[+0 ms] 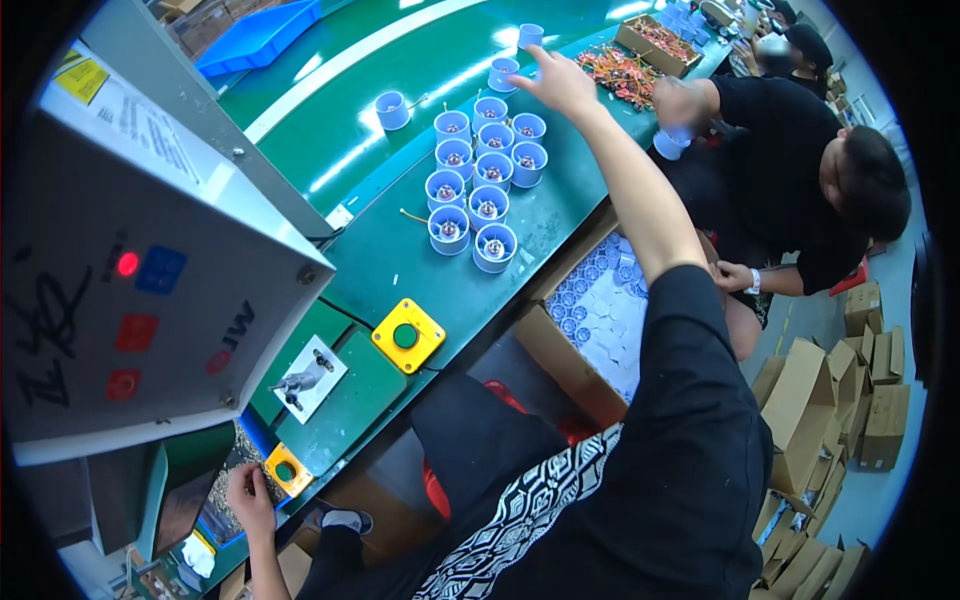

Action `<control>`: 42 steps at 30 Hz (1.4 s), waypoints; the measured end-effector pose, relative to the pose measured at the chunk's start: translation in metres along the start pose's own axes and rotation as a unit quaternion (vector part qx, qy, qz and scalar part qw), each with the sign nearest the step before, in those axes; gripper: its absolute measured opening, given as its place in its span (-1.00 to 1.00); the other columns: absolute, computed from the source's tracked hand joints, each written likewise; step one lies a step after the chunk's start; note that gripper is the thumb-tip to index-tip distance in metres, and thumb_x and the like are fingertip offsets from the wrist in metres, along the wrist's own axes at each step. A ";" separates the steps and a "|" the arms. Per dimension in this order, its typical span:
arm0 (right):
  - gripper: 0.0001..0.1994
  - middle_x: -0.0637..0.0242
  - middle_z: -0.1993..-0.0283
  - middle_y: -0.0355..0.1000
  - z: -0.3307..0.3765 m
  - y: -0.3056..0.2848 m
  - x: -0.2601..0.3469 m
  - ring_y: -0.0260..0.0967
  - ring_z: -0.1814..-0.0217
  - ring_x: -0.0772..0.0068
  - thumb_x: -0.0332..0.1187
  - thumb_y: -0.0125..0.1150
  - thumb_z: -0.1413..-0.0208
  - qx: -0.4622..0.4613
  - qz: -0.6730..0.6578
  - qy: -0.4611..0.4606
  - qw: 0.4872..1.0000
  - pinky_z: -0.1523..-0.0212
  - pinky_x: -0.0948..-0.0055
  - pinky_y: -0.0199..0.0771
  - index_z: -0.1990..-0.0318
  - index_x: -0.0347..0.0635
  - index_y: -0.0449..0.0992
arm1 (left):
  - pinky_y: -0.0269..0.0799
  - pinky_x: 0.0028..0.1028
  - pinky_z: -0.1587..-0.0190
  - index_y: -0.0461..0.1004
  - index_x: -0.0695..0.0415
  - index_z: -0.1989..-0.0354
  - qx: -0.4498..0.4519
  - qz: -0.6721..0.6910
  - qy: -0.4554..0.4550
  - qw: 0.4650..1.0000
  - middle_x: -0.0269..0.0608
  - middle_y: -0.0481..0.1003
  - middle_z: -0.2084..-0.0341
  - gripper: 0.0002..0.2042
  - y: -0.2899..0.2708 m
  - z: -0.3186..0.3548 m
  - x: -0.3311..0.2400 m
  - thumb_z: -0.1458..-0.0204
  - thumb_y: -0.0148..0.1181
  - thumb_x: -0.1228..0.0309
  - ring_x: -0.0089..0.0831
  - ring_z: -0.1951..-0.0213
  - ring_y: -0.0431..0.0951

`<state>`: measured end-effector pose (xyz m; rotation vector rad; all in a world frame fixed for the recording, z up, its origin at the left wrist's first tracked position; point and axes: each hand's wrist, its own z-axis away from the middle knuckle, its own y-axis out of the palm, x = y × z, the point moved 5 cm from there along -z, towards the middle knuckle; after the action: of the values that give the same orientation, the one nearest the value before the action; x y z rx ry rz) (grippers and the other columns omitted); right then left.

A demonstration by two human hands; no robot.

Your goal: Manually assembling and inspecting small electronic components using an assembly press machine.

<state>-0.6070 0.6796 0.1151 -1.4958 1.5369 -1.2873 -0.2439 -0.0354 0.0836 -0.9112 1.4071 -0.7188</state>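
My right hand (pixel 560 84) is stretched far across the green bench, fingers apart and holding nothing. Its fingertips are beside a light-blue plastic cup (pixel 503 76); whether they touch it I cannot tell. Another such cup (pixel 530 37) stands just beyond. Several more cups with metal parts inside (pixel 494 170) are grouped upright on the near bench. At the lower left, my left hand (pixel 250 497) is over a blue tray of small loose parts (pixel 226 492), next to a yellow box with a green button (pixel 288 470). Its fingers are curled together; anything between them is hidden.
A grey machine housing (pixel 150 300) fills the left side. Before it lie a metal fixture (pixel 308 380) and a second yellow button box (pixel 408 336). An open carton of blue-white parts (pixel 600 320) stands below the bench edge. A co-worker (pixel 780 190) sits at the right.
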 end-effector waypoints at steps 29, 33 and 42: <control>-0.42 0.31 0.07 0.56 0.314 -0.115 0.343 0.50 0.15 0.20 -0.25 0.61 0.19 -0.117 -0.333 -0.342 0.871 0.13 0.33 0.56 -0.03 -0.15 0.50 | 0.46 -0.44 0.31 0.57 0.23 0.21 -0.054 0.048 0.078 0.994 -0.14 0.59 0.35 -0.90 -0.004 0.004 -0.001 -0.11 0.23 0.57 -0.36 0.39 0.57; -0.43 0.34 0.11 0.57 0.314 -0.117 0.345 0.50 0.15 0.21 -0.20 0.59 0.17 -0.145 -0.346 -0.343 0.861 0.15 0.32 0.56 -0.03 -0.13 0.50 | 0.48 -0.40 0.31 0.56 0.24 0.21 -0.053 0.052 0.100 0.992 -0.10 0.58 0.35 -0.89 -0.003 0.002 -0.003 -0.10 0.25 0.57 -0.26 0.35 0.60; -0.44 0.34 0.20 0.56 0.303 -0.131 0.359 0.51 0.14 0.20 -0.03 0.54 0.14 -0.104 -0.257 -0.349 0.895 0.16 0.27 0.57 0.03 -0.10 0.50 | 0.50 -0.43 0.23 0.59 0.24 0.18 -0.030 0.064 0.053 0.996 -0.15 0.62 0.33 -0.86 -0.002 -0.002 0.002 -0.08 0.27 0.58 -0.37 0.35 0.60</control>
<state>-0.3377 0.2826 0.2057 -2.2847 0.8410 -0.6878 -0.2460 -0.0379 0.0843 -0.8312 1.5745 -0.6382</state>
